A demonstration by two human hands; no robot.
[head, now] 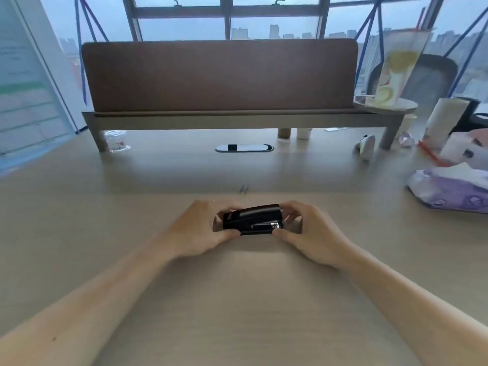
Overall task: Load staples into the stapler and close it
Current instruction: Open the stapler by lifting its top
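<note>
Squarely at the bench's (245, 299) near middle, a black stapler (252, 220) is lying on its side, closed as far as can be seen. Both hands are closing on it: the left hand (196, 229) is pinching its rear end, the right hand (307, 233) its metal nose, thumbs in front, fingers behind. Small, rigid and likely light, it is best held by the plastic body. A loose staple strip (243, 189) is waiting just beyond; a purple packet (449, 190) is lying far right.
</note>
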